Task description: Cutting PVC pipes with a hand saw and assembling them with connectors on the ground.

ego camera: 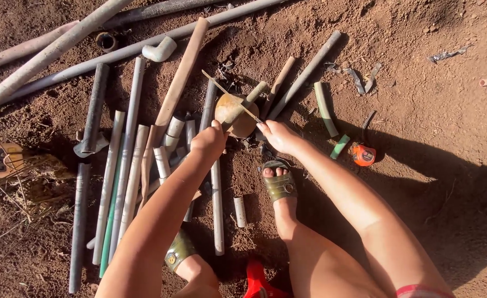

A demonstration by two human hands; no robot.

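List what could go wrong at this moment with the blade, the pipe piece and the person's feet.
1. The thin saw blade is held bare by the right hand; it could slip and cut the fingers.
2. The left hand steadies the short pipe piece on a rounded stone, which may let it roll.
3. The sandalled foot sits just below, toes exposed.

This is an outdoor work spot on bare ground, not a room. The floor is dry reddish-brown dirt (431, 110) with bright sun and dark shadows on it. Many long grey and white plastic pipes (127, 143) lie side by side in the dirt. A small orange tape measure (363, 155) sits nearby, and dry yellow grass (11, 193) shows at one edge.
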